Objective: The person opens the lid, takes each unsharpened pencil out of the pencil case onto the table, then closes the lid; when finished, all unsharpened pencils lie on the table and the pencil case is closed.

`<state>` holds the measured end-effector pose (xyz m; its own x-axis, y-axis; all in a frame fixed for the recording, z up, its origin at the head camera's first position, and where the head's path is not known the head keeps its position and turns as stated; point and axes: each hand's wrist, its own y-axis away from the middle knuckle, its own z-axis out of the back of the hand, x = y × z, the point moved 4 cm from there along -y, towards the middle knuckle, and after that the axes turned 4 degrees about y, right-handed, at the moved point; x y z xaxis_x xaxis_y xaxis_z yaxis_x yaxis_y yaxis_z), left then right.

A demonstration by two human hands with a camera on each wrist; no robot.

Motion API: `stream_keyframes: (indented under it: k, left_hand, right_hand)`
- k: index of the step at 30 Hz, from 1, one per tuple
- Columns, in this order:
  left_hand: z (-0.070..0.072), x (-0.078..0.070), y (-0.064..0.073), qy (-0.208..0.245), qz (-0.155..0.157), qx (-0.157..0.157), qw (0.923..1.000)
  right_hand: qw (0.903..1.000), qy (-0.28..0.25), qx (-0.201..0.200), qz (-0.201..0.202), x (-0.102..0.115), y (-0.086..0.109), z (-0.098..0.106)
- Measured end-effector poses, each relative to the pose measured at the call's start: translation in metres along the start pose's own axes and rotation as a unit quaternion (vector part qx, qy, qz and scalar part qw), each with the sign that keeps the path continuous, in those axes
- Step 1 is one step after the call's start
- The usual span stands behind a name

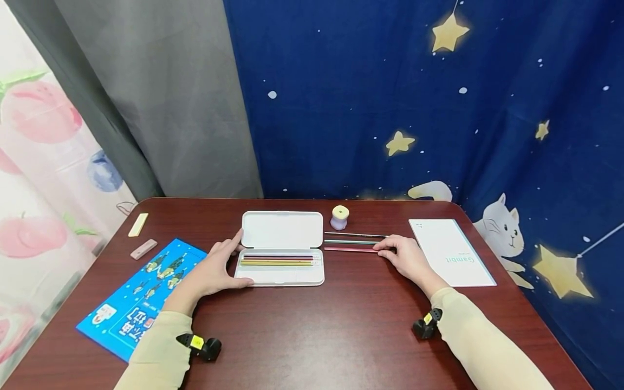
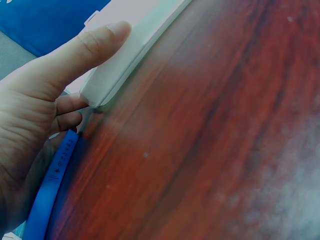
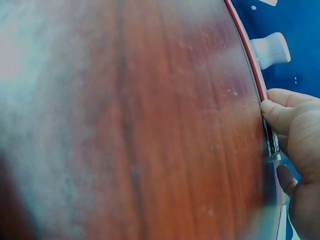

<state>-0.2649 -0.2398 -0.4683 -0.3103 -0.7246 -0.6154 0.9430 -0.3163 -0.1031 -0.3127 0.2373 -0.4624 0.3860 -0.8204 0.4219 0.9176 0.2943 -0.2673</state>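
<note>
A white pencil case (image 1: 283,229) lies unfolded on the table, several pencils (image 1: 277,262) in its near half. My left hand (image 1: 213,274) grips the case at its left side; in the left wrist view the thumb (image 2: 102,44) lies over the case edge and fingertips show beneath the corner. To the right of the case, a red pencil (image 1: 348,249) is pinched at its right end by my right hand (image 1: 407,259). Behind it lie a green pencil (image 1: 347,241) and a black pencil (image 1: 355,235), roughly parallel. The right wrist view shows thumb and forefinger meeting on the red pencil (image 3: 248,47).
A small yellow-and-lilac spool-shaped item (image 1: 339,218) stands behind the pencils. At the right lies a white "Gambit" booklet (image 1: 450,252). On the left are a blue booklet (image 1: 141,303), a pale eraser-like block (image 1: 143,249) and a cream strip (image 1: 138,225). Curtains hang beyond the table (image 1: 312,336).
</note>
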Motion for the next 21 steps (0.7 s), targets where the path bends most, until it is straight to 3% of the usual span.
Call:
stream_keyframes:
  k: [16,21]
  left_hand:
    - [-0.0008,0.0023,-0.0004,-0.001,0.000,0.000,1.0000]
    - [-0.0009,0.0021,-0.0002,0.000,0.003,0.001,1.0000]
  right_hand:
    - [0.9998,0.017,-0.003,0.004,0.0012,-0.0013,0.0020]
    - [0.9998,-0.005,-0.020,-0.004,0.0030,-0.0020,0.0037]
